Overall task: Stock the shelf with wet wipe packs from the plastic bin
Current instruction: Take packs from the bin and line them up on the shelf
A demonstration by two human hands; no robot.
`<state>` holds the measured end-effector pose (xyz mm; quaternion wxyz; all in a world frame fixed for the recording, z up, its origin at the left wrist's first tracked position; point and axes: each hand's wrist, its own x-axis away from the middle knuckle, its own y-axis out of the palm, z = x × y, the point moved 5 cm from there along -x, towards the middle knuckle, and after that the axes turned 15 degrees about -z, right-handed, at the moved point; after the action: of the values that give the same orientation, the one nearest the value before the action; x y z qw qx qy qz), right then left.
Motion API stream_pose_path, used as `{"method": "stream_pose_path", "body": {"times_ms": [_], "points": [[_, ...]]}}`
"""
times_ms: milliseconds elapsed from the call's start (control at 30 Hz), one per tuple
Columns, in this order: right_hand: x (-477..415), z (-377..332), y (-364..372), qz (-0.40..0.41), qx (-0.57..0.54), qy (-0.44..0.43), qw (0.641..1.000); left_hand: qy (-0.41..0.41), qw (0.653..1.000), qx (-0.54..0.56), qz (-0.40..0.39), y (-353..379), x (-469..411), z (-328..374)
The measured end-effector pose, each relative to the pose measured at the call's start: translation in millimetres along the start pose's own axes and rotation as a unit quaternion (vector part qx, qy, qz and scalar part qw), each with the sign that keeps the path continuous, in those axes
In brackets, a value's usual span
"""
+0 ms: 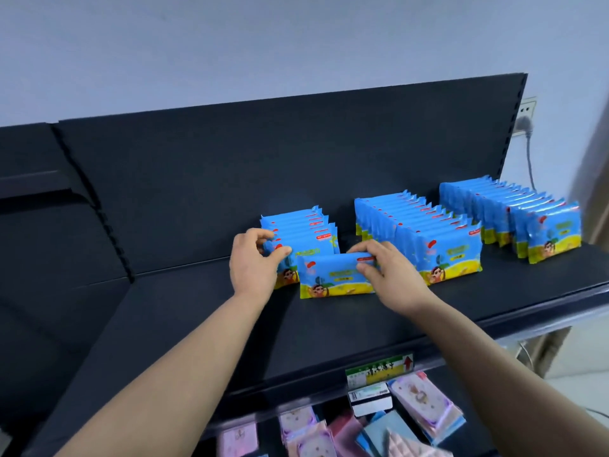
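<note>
A blue wet wipe pack [333, 275] stands on its long edge on a black shelf [329, 331], just in front of the left row [306, 225] of matching packs. Its long axis runs left to right, parallel to the shelf front. The right hand [385, 272] pinches its right end, fingers curled over the top. The left hand [257, 258], fingers curled, appears to pinch the left row's front packs, beside the pack's left end. The pack has a yellow base and a cartoon figure.
</note>
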<state>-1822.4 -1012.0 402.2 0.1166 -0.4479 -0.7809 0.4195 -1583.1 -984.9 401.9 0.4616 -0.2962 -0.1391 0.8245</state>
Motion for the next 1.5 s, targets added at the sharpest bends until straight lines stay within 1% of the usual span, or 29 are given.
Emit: {"method": "stream_pose_path", "body": {"times_ms": [67,100,133,167,200,267,300,333,400,467,600,767,900,1000,1133,1233,1300,1367,1433,1500], "points": [[-15,-5,5,-0.006,-0.002,-0.008,1.0,-0.042,0.994,0.096,0.034,-4,5,-7],[-23,-7,9,-0.007,-0.004,-0.009,1.0,-0.062,0.986,0.149,0.034,-4,9,-10],[-30,-9,12,-0.002,-0.005,-0.008,1.0,-0.074,0.979,0.187,0.019,-1,13,-13],[-36,-11,15,0.009,-0.005,-0.007,1.0,-0.079,0.979,0.19,-0.012,3,15,-17],[-40,-13,18,0.026,-0.004,-0.004,1.0,-0.08,0.984,0.147,-0.055,8,19,-19],[-44,-11,25,0.053,-0.01,0.024,0.998,-0.078,0.988,-0.018,-0.129,16,27,-19],[-45,-7,30,0.051,-0.016,0.051,0.997,-0.069,0.984,-0.09,-0.138,20,31,-19],[-46,-4,37,0.036,-0.019,0.077,0.996,-0.058,0.979,-0.136,-0.139,23,32,-19],[-48,1,50,-0.005,0.006,0.104,0.995,-0.042,0.973,-0.182,-0.133,27,33,-18],[-50,2,55,-0.025,0.026,0.1,0.994,-0.042,0.968,-0.202,-0.141,29,33,-18],[-53,4,51,-0.036,0.022,0.083,0.996,-0.048,0.969,-0.199,-0.142,29,32,-19],[-40,4,43,-0.039,0.011,0.087,0.995,-0.072,0.975,-0.154,-0.141,25,31,-20],[-23,7,30,-0.048,0.075,0.107,0.99,-0.083,0.98,-0.129,-0.127,18,36,-15],[-4,10,21,-0.058,0.099,0.105,0.988,-0.099,0.978,-0.142,-0.117,9,46,-11],[20,2,14,-0.069,0.157,0.062,0.983,-0.131,0.964,-0.202,-0.111,-5,67,1],[41,-18,13,-0.072,0.197,-0.006,0.978,-0.1,0.957,-0.254,-0.099,-16,99,25],[56,-33,18,-0.076,0.206,-0.053,0.974,-0.065,0.949,-0.295,-0.09,-22,126,41],[72,-50,28,-0.085,0.21,-0.101,0.969,-0.05,0.94,-0.328,-0.079,-29,158,50],[89,-69,46,-0.091,0.203,-0.156,0.962,-0.049,0.933,-0.352,-0.059,-41,194,52],[104,-85,64,-0.093,0.193,-0.207,0.955,-0.069,0.925,-0.369,-0.05,-55,228,46]]}}
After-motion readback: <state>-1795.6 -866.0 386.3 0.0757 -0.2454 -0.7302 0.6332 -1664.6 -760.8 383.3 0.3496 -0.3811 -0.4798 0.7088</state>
